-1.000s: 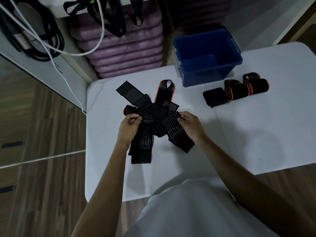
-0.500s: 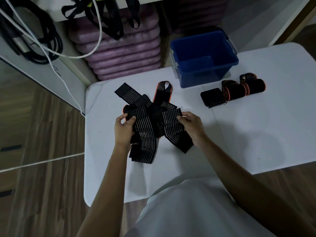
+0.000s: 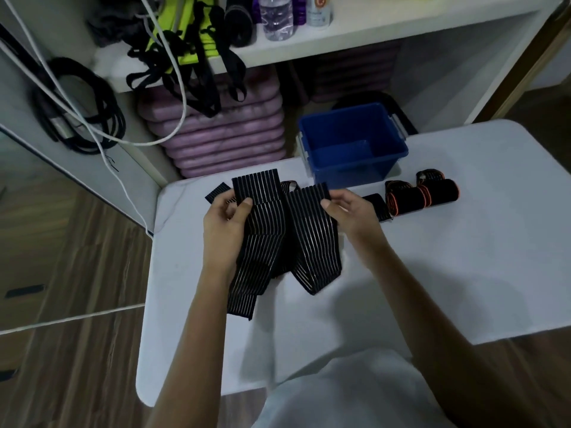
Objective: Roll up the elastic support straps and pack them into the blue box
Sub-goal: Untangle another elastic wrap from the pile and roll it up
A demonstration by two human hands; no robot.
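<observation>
Holding one strap (image 3: 262,242) end each, the left hand (image 3: 227,230) and right hand (image 3: 349,211) pinch it above the bench (image 3: 463,257). Its long middle sags down toward the person. The box (image 3: 352,146) sits just behind, nearer the right hand, beside rolled straps (image 3: 420,196).

White table (image 3: 463,248), stacked purple mats (image 3: 228,140), black cable coil (image 3: 83,118), shelf water bottle (image 3: 276,17)

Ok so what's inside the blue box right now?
Only the bare blue floor of the blue box shows, with no straps visible inside. Its near wall hides the front strip of the floor. The rolled straps lie outside, on the table.
</observation>
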